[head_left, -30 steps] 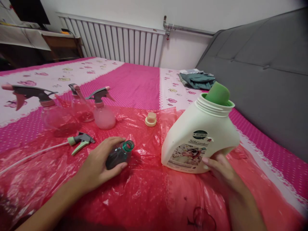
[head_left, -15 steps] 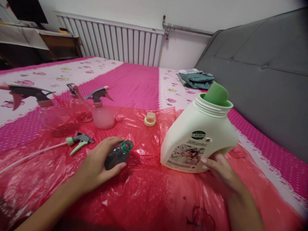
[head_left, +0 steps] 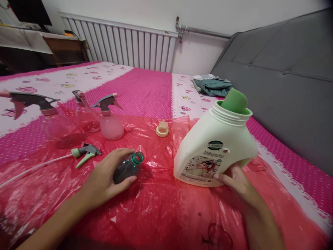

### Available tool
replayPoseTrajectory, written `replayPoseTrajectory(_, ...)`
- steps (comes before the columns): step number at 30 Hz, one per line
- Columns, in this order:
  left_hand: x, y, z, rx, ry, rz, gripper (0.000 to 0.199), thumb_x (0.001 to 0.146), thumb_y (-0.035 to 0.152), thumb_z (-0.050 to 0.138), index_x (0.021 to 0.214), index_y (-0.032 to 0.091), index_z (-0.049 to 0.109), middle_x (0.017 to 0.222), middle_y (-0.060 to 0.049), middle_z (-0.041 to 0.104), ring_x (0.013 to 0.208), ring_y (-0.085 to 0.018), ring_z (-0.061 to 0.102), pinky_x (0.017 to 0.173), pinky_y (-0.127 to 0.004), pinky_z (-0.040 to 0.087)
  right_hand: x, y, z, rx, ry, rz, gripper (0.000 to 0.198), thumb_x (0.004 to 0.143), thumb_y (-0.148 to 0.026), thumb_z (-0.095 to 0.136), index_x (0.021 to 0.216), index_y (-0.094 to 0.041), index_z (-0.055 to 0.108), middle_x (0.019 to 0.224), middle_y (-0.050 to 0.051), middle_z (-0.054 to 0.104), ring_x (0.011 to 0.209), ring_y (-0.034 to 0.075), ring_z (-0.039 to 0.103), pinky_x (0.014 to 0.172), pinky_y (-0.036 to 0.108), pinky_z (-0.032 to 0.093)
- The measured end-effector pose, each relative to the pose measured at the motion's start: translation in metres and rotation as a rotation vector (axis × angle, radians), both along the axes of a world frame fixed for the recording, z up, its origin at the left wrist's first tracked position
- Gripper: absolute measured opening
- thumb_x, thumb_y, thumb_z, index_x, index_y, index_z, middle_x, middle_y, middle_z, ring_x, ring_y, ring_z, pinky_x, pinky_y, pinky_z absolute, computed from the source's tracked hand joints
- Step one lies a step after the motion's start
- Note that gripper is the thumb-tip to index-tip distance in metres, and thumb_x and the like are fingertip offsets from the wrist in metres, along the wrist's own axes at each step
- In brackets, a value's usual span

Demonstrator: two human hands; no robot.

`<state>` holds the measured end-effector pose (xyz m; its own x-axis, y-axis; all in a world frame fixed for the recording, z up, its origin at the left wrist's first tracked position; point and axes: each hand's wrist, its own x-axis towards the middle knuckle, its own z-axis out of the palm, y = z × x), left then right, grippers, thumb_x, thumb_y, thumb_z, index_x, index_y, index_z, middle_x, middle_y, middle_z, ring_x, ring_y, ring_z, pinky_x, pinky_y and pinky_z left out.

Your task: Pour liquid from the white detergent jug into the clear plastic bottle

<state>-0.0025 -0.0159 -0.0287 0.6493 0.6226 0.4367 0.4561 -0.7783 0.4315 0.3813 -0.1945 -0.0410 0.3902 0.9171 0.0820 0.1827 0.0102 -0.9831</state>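
Observation:
My left hand (head_left: 110,173) is wrapped round a dark green see-through bottle (head_left: 126,169), whose uncapped neck tilts toward the right. My right hand (head_left: 239,184) grips the handle of a large white detergent jug (head_left: 200,149); some of its fingers are hidden in the handle opening. In the jug's threaded mouth sits a green spout (head_left: 235,100). Between the two containers, farther back, lies a cream cap (head_left: 162,128). Just left of my left hand rests a grey and green spray trigger head (head_left: 87,152) with a long white tube.
Spray bottles with pink and grey heads stand at the left, among them a round one (head_left: 111,126). Red plastic sheeting (head_left: 156,208) covers the near bed. Folded clothes (head_left: 213,86) lie by the grey headboard (head_left: 281,66). A radiator (head_left: 125,43) lines the wall.
My right thumb has shifted slightly left along the jug's front. The jug and the bottle in my left hand look almost unmoved.

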Motion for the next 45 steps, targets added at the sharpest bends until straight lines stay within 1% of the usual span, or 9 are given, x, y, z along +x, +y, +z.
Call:
replayPoseTrajectory(6, 0.001, 0.000, 0.002, 0.021, -0.016, -0.013, 0.054, 0.095, 0.048, 0.066, 0.144, 0.031, 0.053, 0.138, -0.009, 0.071, 0.121, -0.033, 0.073, 0.103, -0.048, 0.061, -0.002, 0.001, 0.006, -0.025, -0.063, 0.000, 0.101, 0.074, -0.076, 0.083, 0.152, -0.020, 0.052, 0.133, 0.021, 0.067, 0.132, 0.042, 0.062, 0.119, 0.059, 0.047)
replayPoseTrajectory(11, 0.000, -0.001, 0.002, 0.012, -0.014, -0.014, 0.054, 0.095, 0.049, 0.066, 0.144, 0.030, 0.053, 0.139, -0.009, 0.071, 0.121, -0.033, 0.073, 0.103, -0.049, 0.061, -0.002, 0.002, 0.006, -0.018, -0.101, -0.001, 0.099, 0.075, -0.076, 0.082, 0.151, -0.020, 0.053, 0.132, 0.021, 0.068, 0.131, 0.042, 0.062, 0.118, 0.060, 0.048)
replayPoseTrajectory(15, 0.000, -0.001, 0.001, -0.006, -0.011, -0.015, 0.054, 0.096, 0.050, 0.066, 0.144, 0.030, 0.052, 0.139, -0.010, 0.070, 0.121, -0.033, 0.072, 0.103, -0.049, 0.060, -0.003, 0.001, 0.005, -0.012, -0.076, 0.024, 0.098, 0.080, -0.073, 0.081, 0.156, -0.021, 0.049, 0.136, 0.020, 0.066, 0.131, 0.041, 0.062, 0.117, 0.057, 0.050)
replayPoseTrajectory(21, 0.001, 0.000, 0.001, 0.037, -0.001, -0.011, 0.054, 0.097, 0.050, 0.065, 0.144, 0.028, 0.051, 0.139, -0.010, 0.069, 0.122, -0.031, 0.072, 0.104, -0.046, 0.060, 0.001, 0.001, 0.001, 0.008, -0.111, 0.034, 0.097, 0.084, -0.072, 0.078, 0.159, -0.020, 0.045, 0.137, 0.021, 0.066, 0.130, 0.039, 0.064, 0.115, 0.056, 0.052)
replayPoseTrajectory(26, 0.001, 0.000, 0.000, 0.045, -0.002, -0.008, 0.052, 0.096, 0.049, 0.064, 0.143, 0.028, 0.053, 0.138, -0.009, 0.071, 0.120, -0.029, 0.073, 0.102, -0.043, 0.060, 0.000, 0.001, 0.007, -0.023, -0.171, 0.074, 0.102, 0.086, -0.076, 0.073, 0.161, -0.016, 0.039, 0.138, 0.025, 0.063, 0.132, 0.040, 0.063, 0.116, 0.057, 0.051)
replayPoseTrajectory(32, 0.001, -0.001, 0.007, 0.023, 0.010, -0.008, 0.052, 0.095, 0.048, 0.065, 0.142, 0.028, 0.055, 0.136, -0.009, 0.072, 0.118, -0.030, 0.074, 0.103, -0.045, 0.060, -0.007, 0.004, 0.014, -0.034, -0.208, 0.027, 0.110, 0.085, -0.081, 0.070, 0.164, -0.017, 0.028, 0.143, 0.026, 0.060, 0.136, 0.041, 0.060, 0.116, 0.062, 0.049)
replayPoseTrajectory(37, 0.003, -0.002, 0.011, 0.020, -0.012, 0.040, 0.049, 0.096, 0.052, 0.063, 0.139, 0.029, 0.057, 0.134, -0.006, 0.073, 0.116, -0.030, 0.074, 0.101, -0.044, 0.062, -0.012, 0.009, 0.014, 0.018, -0.197, 0.031, 0.100, 0.088, -0.076, 0.071, 0.159, -0.017, 0.031, 0.149, 0.026, 0.054, 0.142, 0.039, 0.054, 0.123, 0.060, 0.043)
replayPoseTrajectory(42, 0.000, 0.006, 0.010, 0.113, 0.021, 0.015, 0.049, 0.096, 0.055, 0.065, 0.137, 0.028, 0.057, 0.125, -0.006, 0.076, 0.104, -0.028, 0.079, 0.091, -0.039, 0.066, -0.015, 0.016, 0.016, 0.079, -0.179, 0.009, 0.085, 0.088, -0.066, 0.074, 0.149, -0.018, 0.040, 0.152, 0.023, 0.049, 0.146, 0.036, 0.050, 0.125, 0.057, 0.042)
replayPoseTrajectory(45, -0.002, 0.010, 0.009, 0.149, 0.031, 0.031, 0.050, 0.096, 0.058, 0.063, 0.136, 0.029, 0.057, 0.125, -0.006, 0.077, 0.102, -0.029, 0.080, 0.089, -0.040, 0.067, -0.018, 0.021, 0.018, 0.119, -0.192, -0.027, 0.077, 0.087, -0.061, 0.073, 0.143, -0.017, 0.044, 0.148, 0.023, 0.051, 0.145, 0.037, 0.049, 0.126, 0.058, 0.039)
